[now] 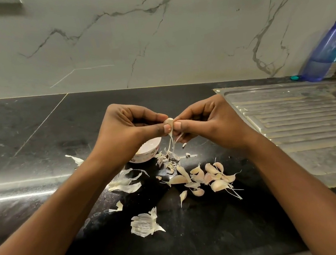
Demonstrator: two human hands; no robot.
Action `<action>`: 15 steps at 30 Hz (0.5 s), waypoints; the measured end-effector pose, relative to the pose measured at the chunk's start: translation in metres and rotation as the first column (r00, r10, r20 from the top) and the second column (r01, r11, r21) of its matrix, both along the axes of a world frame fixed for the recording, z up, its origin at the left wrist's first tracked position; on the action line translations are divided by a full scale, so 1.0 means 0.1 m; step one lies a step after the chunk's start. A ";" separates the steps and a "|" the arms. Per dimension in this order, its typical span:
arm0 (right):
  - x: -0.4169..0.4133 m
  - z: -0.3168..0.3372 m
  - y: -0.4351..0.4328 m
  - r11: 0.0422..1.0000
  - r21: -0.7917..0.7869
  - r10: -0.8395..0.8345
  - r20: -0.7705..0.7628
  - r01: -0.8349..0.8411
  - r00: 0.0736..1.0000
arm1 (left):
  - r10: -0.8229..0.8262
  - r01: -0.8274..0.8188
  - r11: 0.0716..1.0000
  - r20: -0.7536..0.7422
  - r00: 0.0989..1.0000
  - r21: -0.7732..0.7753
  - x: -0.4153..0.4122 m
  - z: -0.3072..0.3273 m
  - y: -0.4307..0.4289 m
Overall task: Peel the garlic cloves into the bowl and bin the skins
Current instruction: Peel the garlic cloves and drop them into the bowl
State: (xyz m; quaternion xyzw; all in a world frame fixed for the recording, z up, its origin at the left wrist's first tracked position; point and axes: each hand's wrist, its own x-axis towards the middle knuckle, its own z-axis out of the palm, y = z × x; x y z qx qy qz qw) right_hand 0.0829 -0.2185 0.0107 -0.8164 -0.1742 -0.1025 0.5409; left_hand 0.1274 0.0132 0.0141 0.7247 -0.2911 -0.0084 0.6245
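Above the black counter, my left hand (129, 126) and my right hand (204, 120) meet fingertip to fingertip, both pinching one garlic clove (170, 121). A thin strip of skin (171, 141) hangs down from it. Under my left hand a small white bowl (148, 151) is partly hidden; its contents cannot be seen. Several unpeeled cloves (207, 177) lie in a loose heap in front of my right wrist. Papery skins (144, 223) are scattered near the front, with more skins (125, 184) to the left of the heap.
A steel sink drainboard (295, 121) takes up the right side of the counter (43, 137). A blue plastic bottle (326, 52) leans against the marble wall at the far right. No bin is in view.
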 end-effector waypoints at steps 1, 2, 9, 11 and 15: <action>0.00 0.01 -0.02 1.000 -0.016 0.010 -0.026 -0.010 1.000 | 0.003 -0.003 1.000 -0.005 1.000 0.002 0.00 0.00 0.00; 0.01 0.01 -0.04 0.999 -0.047 0.013 -0.040 -0.015 0.999 | 0.007 -0.007 1.000 -0.009 1.000 0.007 0.00 0.00 0.00; 0.06 0.00 -0.16 0.968 -0.252 -0.036 -0.066 0.018 0.997 | 0.041 -0.041 0.999 -0.005 0.999 0.013 0.00 0.02 0.01; 0.06 -0.01 -0.16 0.955 -0.292 -0.063 -0.050 0.046 0.997 | 0.038 -0.038 0.999 -0.009 0.999 0.017 0.00 0.01 0.00; 0.07 -0.04 -0.15 0.936 -0.334 -0.120 0.001 0.114 0.993 | 0.036 -0.035 0.999 -0.013 0.999 0.019 0.01 0.00 0.00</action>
